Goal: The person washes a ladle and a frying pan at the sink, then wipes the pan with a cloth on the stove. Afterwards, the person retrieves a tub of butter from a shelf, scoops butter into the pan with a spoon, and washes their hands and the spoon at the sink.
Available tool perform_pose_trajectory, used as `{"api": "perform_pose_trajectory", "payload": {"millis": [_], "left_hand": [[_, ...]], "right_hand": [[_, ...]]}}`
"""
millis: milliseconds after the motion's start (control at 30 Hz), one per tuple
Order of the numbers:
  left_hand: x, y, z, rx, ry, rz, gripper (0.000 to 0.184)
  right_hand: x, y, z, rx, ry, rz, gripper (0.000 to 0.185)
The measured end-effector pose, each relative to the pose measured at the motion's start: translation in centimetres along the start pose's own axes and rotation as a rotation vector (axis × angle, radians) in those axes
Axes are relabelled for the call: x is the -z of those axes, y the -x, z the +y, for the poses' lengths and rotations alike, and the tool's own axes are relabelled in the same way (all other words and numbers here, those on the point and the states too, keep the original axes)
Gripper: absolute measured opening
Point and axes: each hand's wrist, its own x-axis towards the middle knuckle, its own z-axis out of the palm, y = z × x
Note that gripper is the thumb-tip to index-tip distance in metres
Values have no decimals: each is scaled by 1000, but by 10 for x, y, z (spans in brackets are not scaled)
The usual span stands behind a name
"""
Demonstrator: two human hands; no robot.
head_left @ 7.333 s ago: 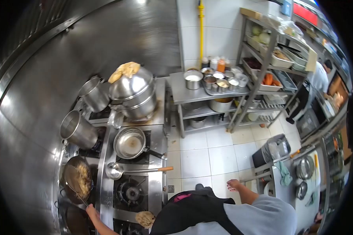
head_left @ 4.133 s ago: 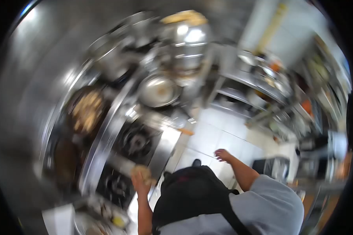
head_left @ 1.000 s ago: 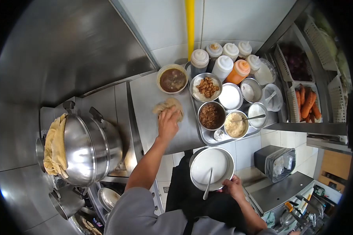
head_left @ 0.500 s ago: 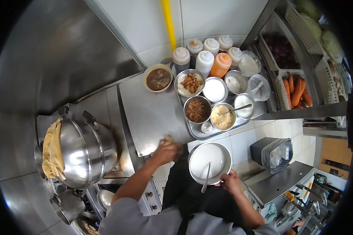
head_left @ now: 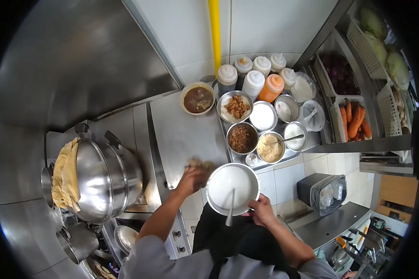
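Note:
My right hand (head_left: 261,210) grips the rim side of a metal pot (head_left: 253,204) holding white liquid, with a spoon (head_left: 230,209) leaning in it. The pot is held over my apron, close to the counter's front edge. Blurred by motion, my left hand (head_left: 194,179) is closed on a beige cloth (head_left: 199,164) at the front edge of the steel counter (head_left: 186,139). A tub of brown sauce (head_left: 198,99) sits at the counter's back. To its right, a tray (head_left: 291,161) carries metal bowls of brown food, pale paste and white contents, beside several squeeze bottles (head_left: 254,83).
A large steamer pot (head_left: 111,179) with a yellow cloth (head_left: 66,174) stands on the left. On the right are shelves with carrots (head_left: 356,121) and cabbages (head_left: 398,69), and a lined bin (head_left: 323,193) on the floor. More utensils (head_left: 358,249) lie at lower right.
My left hand has moved with the cloth from the middle of the counter to its front edge. The pot in my right hand has shifted slightly up and left, nearer the counter.

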Motion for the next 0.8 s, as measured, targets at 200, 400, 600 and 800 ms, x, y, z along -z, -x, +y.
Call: {"api": "perform_pose_trajectory", "payload": {"millis": [200,400,600,800], "left_hand": [[90,34,-75,358,178,661,31],[169,-88,-128,497,63,869,58],[145,-151,-202,424,-352,317,64],[155,-177,-186,334,-229,62,68]], "right_hand": [[-82,-69,-2,31,120,-129,24],[-138,-124,20,79,90,-155,13],[-165,-139,-25,877,665,157,42],[-222,-236,-92,341,82,93,32]]}}
